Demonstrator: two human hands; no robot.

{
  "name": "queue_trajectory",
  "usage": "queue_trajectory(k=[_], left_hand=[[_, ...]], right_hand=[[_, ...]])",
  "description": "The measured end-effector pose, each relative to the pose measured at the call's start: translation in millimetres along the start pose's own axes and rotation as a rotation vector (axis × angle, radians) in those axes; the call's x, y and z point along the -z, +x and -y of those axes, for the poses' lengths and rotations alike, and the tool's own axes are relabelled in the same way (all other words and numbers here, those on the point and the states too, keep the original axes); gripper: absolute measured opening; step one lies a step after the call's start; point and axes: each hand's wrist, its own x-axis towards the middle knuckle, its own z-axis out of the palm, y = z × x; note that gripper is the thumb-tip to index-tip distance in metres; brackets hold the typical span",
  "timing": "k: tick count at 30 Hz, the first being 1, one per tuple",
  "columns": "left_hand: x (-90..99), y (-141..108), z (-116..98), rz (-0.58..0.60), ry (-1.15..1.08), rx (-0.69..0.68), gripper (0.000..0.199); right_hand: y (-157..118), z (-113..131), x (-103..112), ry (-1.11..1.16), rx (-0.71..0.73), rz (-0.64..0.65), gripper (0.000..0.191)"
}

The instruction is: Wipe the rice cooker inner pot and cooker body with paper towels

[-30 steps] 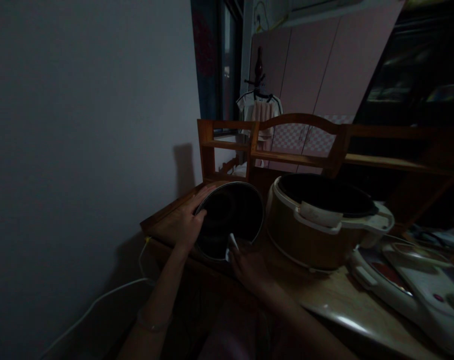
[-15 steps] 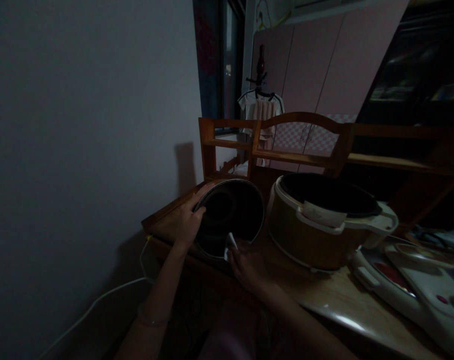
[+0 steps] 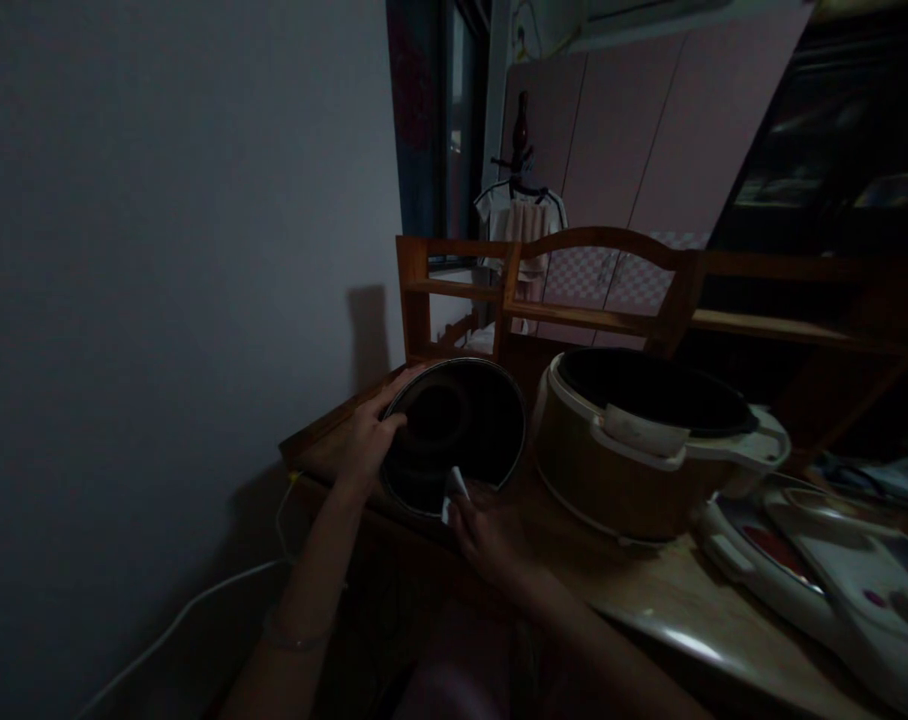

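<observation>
A dark round inner pot (image 3: 458,415) is tilted on the table with its mouth facing me. My left hand (image 3: 365,440) grips its left rim, thumb inside the mouth and fingers along the outside. At the lower rim, my right hand (image 3: 488,530) pinches a folded white cloth or tissue (image 3: 454,492) against the edge. Just right of the pot stands the cooker body (image 3: 619,480), brownish with pale trim and a dark interior. The cooker's lid (image 3: 836,570), pale with a red patch, lies at the right.
The wooden table (image 3: 649,590) has a glossy top. A wooden rack (image 3: 589,315) rises along its back edge, and a plain wall (image 3: 184,250) closes off the left. A white cord (image 3: 199,590) hangs at the lower left. Pink cabinets (image 3: 626,140) stand behind.
The view has shifted very slightly. My right hand and the white cloth or tissue stay at the pot's lower rim, and my left hand keeps its hold.
</observation>
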Motion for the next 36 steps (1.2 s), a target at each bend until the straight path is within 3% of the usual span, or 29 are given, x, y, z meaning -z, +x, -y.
queue_trajectory(k=[6, 11, 14, 17, 22, 26, 31, 36], left_hand=[[25.0, 18.5, -4.4, 0.008, -0.04, 0.048, 0.064], [50.4, 32.0, -28.3, 0.183, 0.08, 0.017, 0.061], [55.0, 42.1, -34.9, 0.263, 0.145, -0.012, 0.061], [50.0, 55.0, -32.9, 0.305, 0.169, -0.007, 0.061], [32.2, 73.3, -30.4, 0.424, 0.176, 0.063, 0.061], [18.9, 79.8, -38.5, 0.501, 0.194, 0.094, 0.058], [6.5, 87.6, -50.5, 0.59, 0.274, 0.129, 0.057], [2.3, 97.0, -47.9, 0.608, 0.334, 0.135, 0.056]], right_hand=[[8.3, 18.6, -5.6, 0.061, 0.082, 0.017, 0.031], [21.7, 46.0, -31.6, 0.169, 0.265, 0.065, 0.047], [29.3, 56.8, -43.0, 0.219, 0.304, 0.085, 0.055], [32.8, 59.3, -39.0, 0.256, 0.289, 0.081, 0.053], [29.3, 46.4, -21.0, 0.202, 0.252, 0.119, 0.043], [24.3, 25.7, -20.1, 0.145, 0.257, 0.109, 0.041], [22.2, -3.4, -14.2, 0.072, 0.325, 0.094, 0.041], [25.4, -32.7, -0.4, -0.074, 0.411, 0.06, 0.045]])
